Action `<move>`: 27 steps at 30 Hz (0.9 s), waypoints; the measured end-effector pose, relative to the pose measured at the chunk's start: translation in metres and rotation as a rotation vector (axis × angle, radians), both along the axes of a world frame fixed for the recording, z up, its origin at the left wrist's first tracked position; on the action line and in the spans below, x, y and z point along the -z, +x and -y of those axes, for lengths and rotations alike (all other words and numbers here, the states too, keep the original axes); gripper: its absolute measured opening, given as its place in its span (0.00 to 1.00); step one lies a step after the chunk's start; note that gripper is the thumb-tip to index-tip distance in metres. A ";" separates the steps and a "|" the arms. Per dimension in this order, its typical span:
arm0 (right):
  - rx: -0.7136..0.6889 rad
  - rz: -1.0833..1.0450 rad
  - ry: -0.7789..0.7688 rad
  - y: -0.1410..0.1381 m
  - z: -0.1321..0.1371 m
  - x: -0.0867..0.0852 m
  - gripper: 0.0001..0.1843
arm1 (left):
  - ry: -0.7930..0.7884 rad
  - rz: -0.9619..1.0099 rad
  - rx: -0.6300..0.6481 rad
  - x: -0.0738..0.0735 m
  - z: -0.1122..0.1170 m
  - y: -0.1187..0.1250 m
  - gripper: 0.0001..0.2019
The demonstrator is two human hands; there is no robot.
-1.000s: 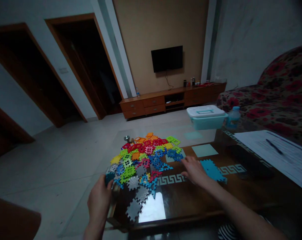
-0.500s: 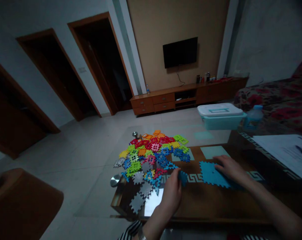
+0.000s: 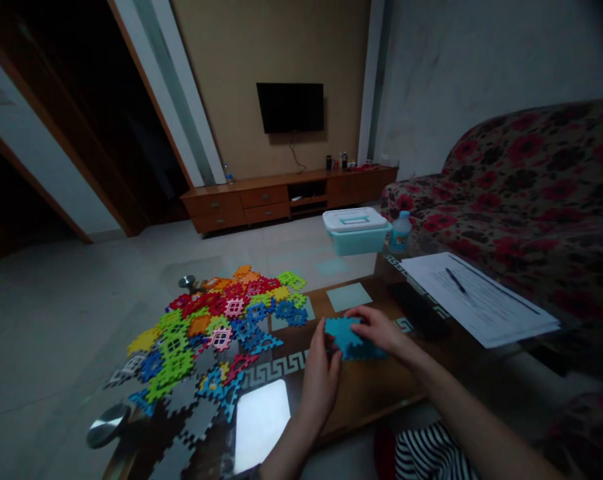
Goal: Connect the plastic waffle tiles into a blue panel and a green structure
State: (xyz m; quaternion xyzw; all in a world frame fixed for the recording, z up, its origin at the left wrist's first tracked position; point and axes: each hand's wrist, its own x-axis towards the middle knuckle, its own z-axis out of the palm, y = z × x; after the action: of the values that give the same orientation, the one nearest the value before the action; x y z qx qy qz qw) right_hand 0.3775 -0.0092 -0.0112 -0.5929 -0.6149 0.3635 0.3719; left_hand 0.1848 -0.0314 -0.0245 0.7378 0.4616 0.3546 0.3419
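Observation:
Both of my hands hold a joined piece of blue interlocking plastic tiles (image 3: 350, 340) above the wooden table top. My left hand (image 3: 320, 380) grips its left edge, and my right hand (image 3: 376, 330) has its fingers on the upper right side. To the left spreads a heap of multicoloured waffle-edged plastic tiles (image 3: 206, 327) in red, green, orange, blue and grey. The heap lies apart from both hands, its nearest blue pieces just left of my left hand.
The glass-topped table (image 3: 376, 380) also carries printed papers (image 3: 476, 297) with a pen (image 3: 456, 281), a black remote-like device (image 3: 418, 310) and pale green squares (image 3: 344, 297). Beyond stand a lidded teal box (image 3: 356, 230) and a plastic bottle (image 3: 401, 230); a floral sofa (image 3: 511, 180) is on the right.
The blue tiles no longer lie flat under my right hand. My two hands have come together on them, and the blue piece from my left hand has joined them. The view has turned left.

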 end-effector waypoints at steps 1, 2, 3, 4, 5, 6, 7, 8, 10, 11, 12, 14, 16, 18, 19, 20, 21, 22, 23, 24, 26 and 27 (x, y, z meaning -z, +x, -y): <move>0.086 0.082 0.012 0.016 -0.004 0.002 0.16 | 0.070 -0.090 0.036 0.001 -0.003 0.003 0.30; 0.163 0.173 0.011 0.033 -0.007 0.004 0.14 | 0.147 -0.206 0.080 0.003 -0.005 0.005 0.29; 0.224 0.262 -0.007 0.049 -0.010 0.007 0.14 | 0.216 -0.328 0.125 0.005 -0.007 0.008 0.27; 0.267 0.341 -0.043 0.063 -0.011 0.011 0.14 | 0.267 -0.432 0.159 0.007 -0.008 0.010 0.24; 0.291 0.403 -0.085 0.074 -0.012 0.015 0.14 | 0.299 -0.513 0.183 0.009 -0.008 0.012 0.22; 0.300 0.444 -0.117 0.082 -0.012 0.019 0.14 | 0.316 -0.569 0.198 0.011 -0.008 0.013 0.20; 0.298 0.464 -0.133 0.086 -0.013 0.022 0.14 | 0.325 -0.607 0.208 0.013 -0.008 0.014 0.19; 0.285 0.467 -0.135 0.087 -0.014 0.024 0.14 | 0.332 -0.633 0.212 0.014 -0.008 0.014 0.18; 0.243 0.447 -0.121 0.083 -0.017 0.027 0.15 | 0.348 -0.672 0.207 0.015 -0.007 0.013 0.17; 0.222 0.434 -0.116 0.080 -0.018 0.027 0.15 | 0.356 -0.687 0.201 0.015 -0.007 0.012 0.17; 0.206 0.425 -0.114 0.077 -0.020 0.026 0.14 | 0.363 -0.700 0.193 0.014 -0.006 0.010 0.17; 0.187 0.417 -0.106 0.072 -0.021 0.025 0.14 | 0.371 -0.717 0.183 0.012 -0.006 0.006 0.16; 0.179 0.417 -0.072 0.069 -0.021 0.024 0.12 | 0.374 -0.717 0.184 0.013 -0.006 0.003 0.17; 0.168 0.418 -0.027 0.068 -0.020 0.024 0.11 | 0.377 -0.697 0.187 0.016 -0.007 0.000 0.17; 0.161 0.417 -0.010 0.068 -0.020 0.024 0.11 | 0.379 -0.685 0.189 0.018 -0.008 -0.001 0.18; 0.155 0.416 0.002 0.067 -0.019 0.024 0.10 | 0.381 -0.675 0.191 0.021 -0.009 -0.001 0.18; 0.155 0.415 0.009 0.066 -0.020 0.025 0.10 | 0.383 -0.668 0.191 0.023 -0.010 -0.001 0.18; 0.163 0.415 0.012 0.064 -0.020 0.025 0.09 | 0.387 -0.663 0.188 0.026 -0.011 -0.001 0.19; 0.176 0.417 0.014 0.063 -0.021 0.026 0.08 | 0.390 -0.660 0.184 0.029 -0.012 -0.001 0.19; 0.192 0.421 0.017 0.061 -0.021 0.027 0.08 | 0.394 -0.657 0.178 0.031 -0.012 -0.001 0.19; 0.220 0.439 0.024 0.057 -0.021 0.030 0.07 | 0.401 -0.652 0.172 0.034 -0.013 -0.001 0.19; 0.226 0.456 0.030 0.055 -0.021 0.031 0.07 | 0.401 -0.651 0.175 0.035 -0.013 -0.001 0.19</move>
State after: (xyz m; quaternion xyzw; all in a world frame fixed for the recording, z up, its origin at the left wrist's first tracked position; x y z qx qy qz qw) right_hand 0.4322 0.0118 -0.0419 -0.7190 -0.6180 0.1674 0.2704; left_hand 0.1841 -0.0185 -0.0590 0.9005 0.4027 0.1546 0.0555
